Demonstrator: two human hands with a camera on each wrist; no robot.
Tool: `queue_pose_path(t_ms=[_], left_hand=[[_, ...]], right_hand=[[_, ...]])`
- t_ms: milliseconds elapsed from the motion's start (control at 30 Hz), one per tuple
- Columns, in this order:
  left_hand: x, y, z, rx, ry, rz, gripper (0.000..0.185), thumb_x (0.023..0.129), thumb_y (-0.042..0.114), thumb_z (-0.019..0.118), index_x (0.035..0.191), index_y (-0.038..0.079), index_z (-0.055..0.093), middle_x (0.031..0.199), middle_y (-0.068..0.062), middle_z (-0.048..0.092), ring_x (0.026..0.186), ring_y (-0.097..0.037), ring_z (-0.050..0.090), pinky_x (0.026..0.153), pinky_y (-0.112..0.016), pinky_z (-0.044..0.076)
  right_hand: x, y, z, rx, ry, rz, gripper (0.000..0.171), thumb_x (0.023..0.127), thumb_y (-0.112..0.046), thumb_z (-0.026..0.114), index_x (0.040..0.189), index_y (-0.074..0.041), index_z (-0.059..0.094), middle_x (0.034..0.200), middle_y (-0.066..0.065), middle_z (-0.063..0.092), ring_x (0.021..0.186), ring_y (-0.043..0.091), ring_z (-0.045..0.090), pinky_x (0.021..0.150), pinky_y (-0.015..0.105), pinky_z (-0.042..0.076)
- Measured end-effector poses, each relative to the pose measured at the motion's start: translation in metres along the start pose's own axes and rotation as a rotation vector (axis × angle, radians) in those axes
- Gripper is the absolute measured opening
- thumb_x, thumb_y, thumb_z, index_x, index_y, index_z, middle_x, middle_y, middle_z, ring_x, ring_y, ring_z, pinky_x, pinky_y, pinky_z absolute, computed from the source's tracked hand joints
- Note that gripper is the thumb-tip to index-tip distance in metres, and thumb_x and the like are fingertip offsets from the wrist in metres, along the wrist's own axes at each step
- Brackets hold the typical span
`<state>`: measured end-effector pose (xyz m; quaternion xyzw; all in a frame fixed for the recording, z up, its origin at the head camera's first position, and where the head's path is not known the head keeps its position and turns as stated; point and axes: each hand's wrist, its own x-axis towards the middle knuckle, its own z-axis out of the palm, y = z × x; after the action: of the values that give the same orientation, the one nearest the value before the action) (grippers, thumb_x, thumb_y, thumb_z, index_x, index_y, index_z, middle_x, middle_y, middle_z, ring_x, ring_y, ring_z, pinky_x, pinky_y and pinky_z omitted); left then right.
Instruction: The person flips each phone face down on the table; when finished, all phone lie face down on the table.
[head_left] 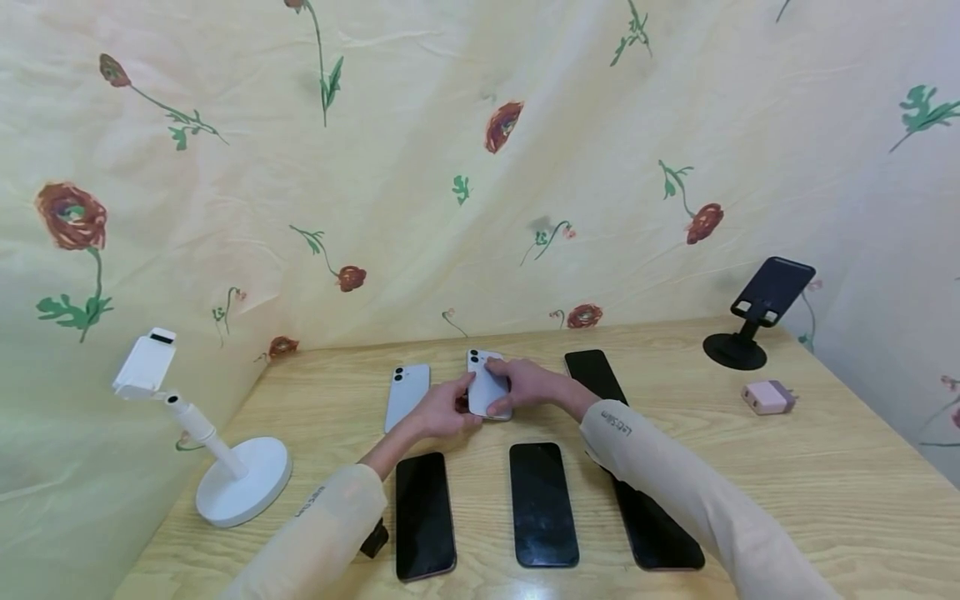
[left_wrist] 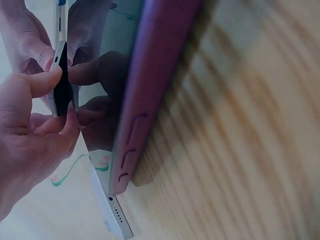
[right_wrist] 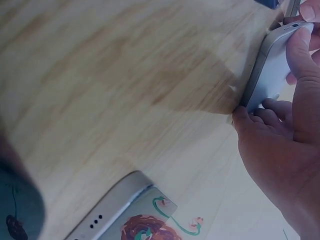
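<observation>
A white phone [head_left: 486, 385] is held over light wood-grain table [head_left: 825, 467]; red poppies are printed on cream cloth [head_left: 450, 167]

You are looking at a light wooden table [head_left: 825, 467] with visible grain, pushed into a corner. Behind it and on both sides hangs a pale yellow cloth [head_left: 420, 150] printed with red flowers and green stems; it is creased and falls to the table's far edge. To your right the cloth [head_left: 885, 200] turns cooler and bluish. Light is soft and even, with a bright glare spot on the near table edge [head_left: 536, 590]. No window or floor shows. In the wrist views the wood grain is blurred.
</observation>
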<state>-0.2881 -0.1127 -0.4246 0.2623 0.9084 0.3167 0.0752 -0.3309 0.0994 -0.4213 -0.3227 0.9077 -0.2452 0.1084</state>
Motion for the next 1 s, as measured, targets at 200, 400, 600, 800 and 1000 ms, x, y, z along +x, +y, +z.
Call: queue_pose_path(t_ms=[200,400,600,800,1000], left_hand=[[-0.002,0.005,-0.002,0.047,0.016,0.021,0.075,0.087,0.01,0.074,0.148,-0.013,0.036,0.125,-0.025,0.063,0.104,-0.027,0.066,0.085,-0.035,0.053],[-0.003,0.009,0.0,0.032,0.031,-0.036,0.072,0.085,0.009,0.078,0.144,-0.012,0.043,0.124,-0.025,0.063,0.101,-0.028,0.067,0.084,-0.035,0.054],[-0.002,0.008,0.0,0.056,0.033,-0.078,0.072,0.084,0.011,0.081,0.143,-0.011,0.045,0.111,-0.018,0.067,0.092,-0.021,0.065,0.078,-0.033,0.053],[-0.002,0.013,0.001,0.092,0.033,-0.063,0.043,0.085,0.011,0.08,0.12,-0.01,0.065,0.074,-0.003,0.059,0.065,-0.011,0.051,0.059,-0.025,0.041],[-0.001,0.014,0.004,0.13,0.02,-0.055,0.016,0.087,0.011,0.078,0.093,0.001,0.068,0.057,0.004,0.041,0.051,-0.008,0.035,0.051,-0.024,0.027]], right_hand=[[-0.002,-0.003,-0.001,-0.021,0.001,0.016,0.086,0.087,-0.037,0.079,0.151,0.004,0.038,0.149,0.022,0.045,0.132,0.033,0.046,0.105,0.042,0.039],[-0.003,-0.004,0.0,-0.032,0.011,0.021,0.086,0.086,-0.036,0.08,0.15,0.004,0.04,0.15,0.022,0.044,0.133,0.034,0.046,0.105,0.042,0.039],[-0.003,-0.005,0.002,-0.024,0.013,0.018,0.086,0.086,-0.037,0.081,0.149,0.004,0.041,0.151,0.022,0.042,0.133,0.034,0.046,0.105,0.042,0.039],[-0.004,-0.005,0.003,-0.017,0.0,0.033,0.087,0.085,-0.037,0.081,0.15,0.004,0.04,0.153,0.021,0.039,0.137,0.034,0.04,0.108,0.043,0.036],[-0.003,-0.004,0.003,-0.039,-0.023,0.038,0.09,0.085,-0.04,0.081,0.152,0.002,0.037,0.157,0.018,0.034,0.143,0.034,0.032,0.112,0.042,0.03]])
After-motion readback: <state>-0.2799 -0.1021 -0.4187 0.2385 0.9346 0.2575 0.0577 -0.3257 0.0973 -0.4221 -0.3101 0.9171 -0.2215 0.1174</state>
